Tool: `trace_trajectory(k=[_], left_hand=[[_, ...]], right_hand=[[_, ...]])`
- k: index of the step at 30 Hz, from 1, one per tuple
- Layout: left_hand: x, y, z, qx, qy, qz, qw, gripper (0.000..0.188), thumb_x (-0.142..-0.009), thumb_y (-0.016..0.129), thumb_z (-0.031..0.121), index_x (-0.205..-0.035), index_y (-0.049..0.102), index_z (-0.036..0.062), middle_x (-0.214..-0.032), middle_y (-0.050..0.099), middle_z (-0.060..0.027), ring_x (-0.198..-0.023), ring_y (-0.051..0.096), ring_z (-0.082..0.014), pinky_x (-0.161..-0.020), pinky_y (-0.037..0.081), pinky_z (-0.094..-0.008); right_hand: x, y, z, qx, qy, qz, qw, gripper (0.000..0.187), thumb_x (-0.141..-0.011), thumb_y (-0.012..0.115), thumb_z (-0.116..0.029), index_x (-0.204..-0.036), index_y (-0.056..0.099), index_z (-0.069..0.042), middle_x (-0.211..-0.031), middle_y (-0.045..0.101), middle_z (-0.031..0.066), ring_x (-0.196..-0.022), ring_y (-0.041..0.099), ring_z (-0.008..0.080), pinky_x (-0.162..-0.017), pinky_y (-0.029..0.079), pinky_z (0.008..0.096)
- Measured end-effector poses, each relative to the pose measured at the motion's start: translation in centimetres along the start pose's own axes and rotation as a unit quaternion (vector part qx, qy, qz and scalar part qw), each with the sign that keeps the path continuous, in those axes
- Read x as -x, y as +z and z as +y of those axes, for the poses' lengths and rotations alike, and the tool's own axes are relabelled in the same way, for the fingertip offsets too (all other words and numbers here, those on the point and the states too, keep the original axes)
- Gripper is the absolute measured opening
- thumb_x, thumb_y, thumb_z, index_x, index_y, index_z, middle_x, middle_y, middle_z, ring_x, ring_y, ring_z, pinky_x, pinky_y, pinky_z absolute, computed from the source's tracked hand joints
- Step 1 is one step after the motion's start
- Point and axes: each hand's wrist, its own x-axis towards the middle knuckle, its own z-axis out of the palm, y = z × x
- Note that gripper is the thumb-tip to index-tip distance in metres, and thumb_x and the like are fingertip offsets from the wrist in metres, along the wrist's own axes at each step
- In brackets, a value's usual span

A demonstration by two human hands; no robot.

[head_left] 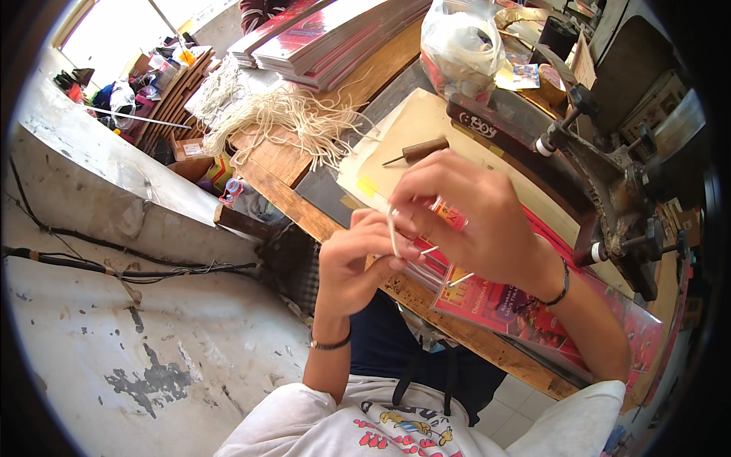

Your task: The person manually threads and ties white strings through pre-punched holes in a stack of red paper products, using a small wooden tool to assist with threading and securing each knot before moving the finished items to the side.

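Here, above the scuffed wooden edge of the table (303,210), well apart from the flaking wall (190,320), a thin white string (393,233) hangs near glossy red sheets (491,303). The left hand (350,260) pinches it, fingers curled; the right hand's (474,221) fingers nearly close at its top, their grip unclear.

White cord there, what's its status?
Left grip closed on cord. Right grip at its upper end, hold unclear. Pointed tool beyond, seemingly not obstructing.
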Motion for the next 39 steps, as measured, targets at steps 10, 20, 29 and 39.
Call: trace_trajectory(k=[10,20,29,39], left_hand=[[-1.7,2.3,2.3,-0.015,-0.090,0.102,0.991,0.009,-0.086,0.072,0.001,-0.095,0.074,0.0013,-0.089,0.074,-0.0063,-0.086,0.067,-0.0188,-0.086,0.047,-0.0319],[-1.6,2.3,1.1,-0.174,-0.053,0.051,0.982,0.012,-0.090,0.068,-0.002,-0.100,0.074,-0.0025,-0.091,0.072,-0.0054,-0.096,0.056,-0.0173,-0.086,0.044,-0.0315],[-0.8,3.4,1.0,-0.093,-0.105,0.117,0.983,0.013,-0.088,0.070,0.002,-0.100,0.076,0.0016,-0.092,0.074,-0.0045,-0.090,0.061,-0.0148,-0.084,0.042,-0.0304],[-0.7,4.1,0.3,0.054,-0.145,0.235,0.960,0.034,-0.090,0.072,0.001,-0.123,0.061,-0.0036,-0.097,0.074,-0.0112,-0.093,0.067,-0.0103,-0.084,0.052,-0.0227]], right_hand=[[0.8,0.3,0.7,-0.069,0.146,0.041,0.986,0.012,-0.089,0.067,-0.005,-0.100,0.066,-0.001,-0.087,0.069,0.0122,-0.073,0.070,0.0211,-0.065,0.055,0.0310],[0.6,-0.8,1.2,0.016,0.156,0.061,0.986,0.013,-0.087,0.068,-0.008,-0.097,0.069,0.001,-0.086,0.070,0.0122,-0.069,0.068,0.0197,-0.063,0.054,0.0320],[0.8,-0.7,0.4,-0.033,0.262,0.008,0.964,0.017,-0.088,0.067,-0.011,-0.097,0.071,0.002,-0.081,0.070,0.0115,-0.068,0.066,0.0149,-0.062,0.052,0.0301],[0.6,-1.9,-0.6,-0.023,0.239,-0.098,0.966,0.019,-0.087,0.067,-0.010,-0.100,0.071,0.003,-0.076,0.070,0.0126,-0.064,0.065,0.0156,-0.062,0.051,0.0314]])
